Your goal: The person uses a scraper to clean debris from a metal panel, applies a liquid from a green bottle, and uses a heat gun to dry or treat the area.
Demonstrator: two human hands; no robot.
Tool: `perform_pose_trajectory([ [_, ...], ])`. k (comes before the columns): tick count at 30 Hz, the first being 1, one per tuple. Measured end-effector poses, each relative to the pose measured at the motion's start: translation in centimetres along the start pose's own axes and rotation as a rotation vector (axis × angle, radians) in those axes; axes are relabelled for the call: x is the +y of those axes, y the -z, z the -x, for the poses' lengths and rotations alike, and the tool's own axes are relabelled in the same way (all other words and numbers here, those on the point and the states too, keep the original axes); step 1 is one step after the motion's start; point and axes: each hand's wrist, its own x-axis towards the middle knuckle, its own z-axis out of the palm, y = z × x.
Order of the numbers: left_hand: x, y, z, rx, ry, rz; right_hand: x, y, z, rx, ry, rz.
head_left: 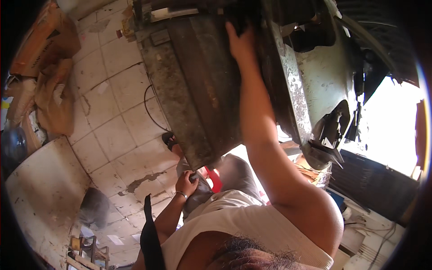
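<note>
My right arm stretches far up over a worn, dark metal table (198,90) of a large machine. At its far end my right hand (241,42) reaches into the machine's shadowed part; the thumb sticks out, while the other fingers are lost in the dark. What it touches there is hidden. My left hand (186,183) is low, over my thigh and close to the table's near corner. Its fingers are curled in around something small and dark that I cannot make out. A pale green machine body (321,76) with chipped paint rises right of my right arm.
Cardboard boxes (47,38) and a brown sack (55,99) lie at the left. A pale curved panel (47,189) stands nearer. Stained floor tiles (112,130) run between them and the machine. A dark ribbed panel (373,184) is at the right, by bright daylight.
</note>
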Motion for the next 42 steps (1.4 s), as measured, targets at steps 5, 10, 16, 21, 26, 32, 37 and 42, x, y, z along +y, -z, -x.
perform_pose_trajectory([
  [5,0.5,-0.6,-0.4,0.011,0.044,-0.075,6.5,7.7,13.3,-0.286,-0.191,0.019],
  [10,1.0,0.4,-0.5,-0.013,0.049,-0.053,8.3,12.5,17.7,-0.391,0.008,0.081],
  [16,1.7,0.8,-0.2,0.009,0.049,-0.066,5.7,4.9,10.7,-0.209,0.099,0.078],
  [21,1.6,1.1,0.2,0.059,0.029,-0.067,-3.5,2.7,2.3,-0.247,0.011,0.367],
  [26,1.8,1.0,-0.1,0.044,0.035,-0.054,-1.9,0.8,-0.4,-0.164,0.107,0.344],
  [32,1.4,0.0,-0.2,0.072,0.019,-0.083,7.9,7.4,13.1,-0.271,0.098,0.046],
  [37,1.7,0.0,-0.1,0.056,0.033,-0.110,7.9,9.1,14.3,-0.329,0.025,0.100],
  [42,1.6,0.2,-0.1,0.081,0.001,-0.061,2.6,2.1,4.2,-0.099,0.212,0.184],
])
